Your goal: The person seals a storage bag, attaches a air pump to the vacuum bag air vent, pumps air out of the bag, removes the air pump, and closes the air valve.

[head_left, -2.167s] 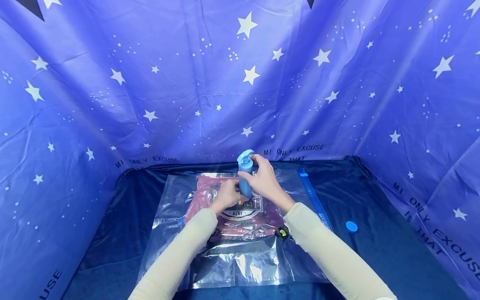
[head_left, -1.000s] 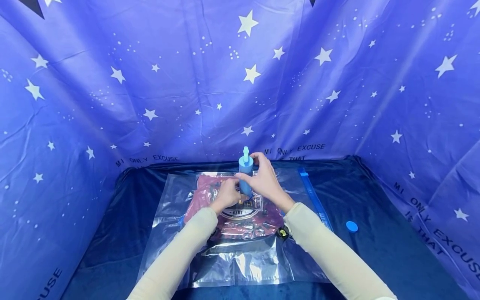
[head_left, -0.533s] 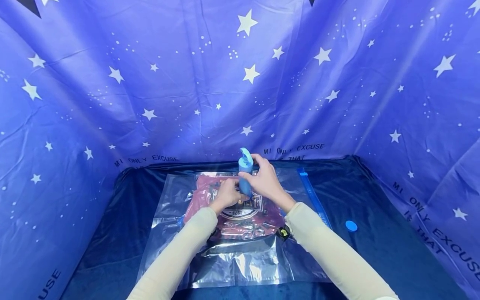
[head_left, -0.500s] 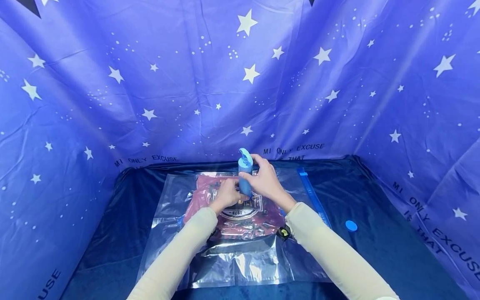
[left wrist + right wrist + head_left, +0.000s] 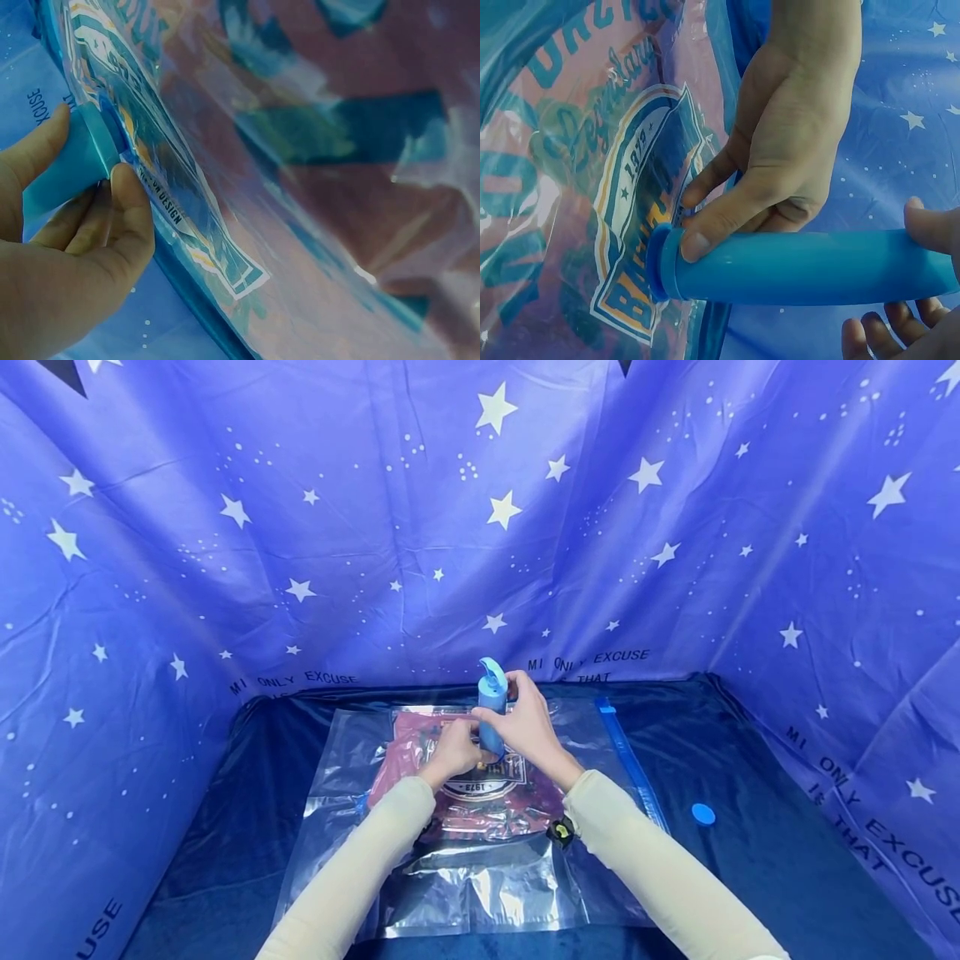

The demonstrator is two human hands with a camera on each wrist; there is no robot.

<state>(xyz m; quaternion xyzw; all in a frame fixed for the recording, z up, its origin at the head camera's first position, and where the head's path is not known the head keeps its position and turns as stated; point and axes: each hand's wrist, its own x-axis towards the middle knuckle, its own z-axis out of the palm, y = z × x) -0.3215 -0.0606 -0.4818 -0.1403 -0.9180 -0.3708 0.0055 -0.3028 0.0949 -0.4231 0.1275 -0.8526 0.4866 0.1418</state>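
Observation:
A blue hand pump (image 5: 492, 695) stands upright on a clear plastic vacuum storage bag (image 5: 480, 885), its light-blue curved handle at the top. Inside the bag lies a folded pink garment (image 5: 401, 764) with a printed badge. My left hand (image 5: 453, 749) pinches the pump's lower end between thumb and fingers, right at the bag. Higher up, the thumb and fingers of my right hand (image 5: 528, 727) curl round the pump body. In the right wrist view the pump's collar (image 5: 667, 262) meets the bag over the badge; the blue ring under it is partly hidden.
A round blue cap (image 5: 702, 814) lies on the dark blue cloth (image 5: 757, 868) to the right. Along the bag's right side runs a blue zip strip (image 5: 628, 756). Purple-blue curtains (image 5: 360, 527) with stars enclose the back and both sides.
The pump's handle has turned from broadside, through edge-on, to an angled position. My right hand has shifted slightly on the body; my left hand stays at the base.

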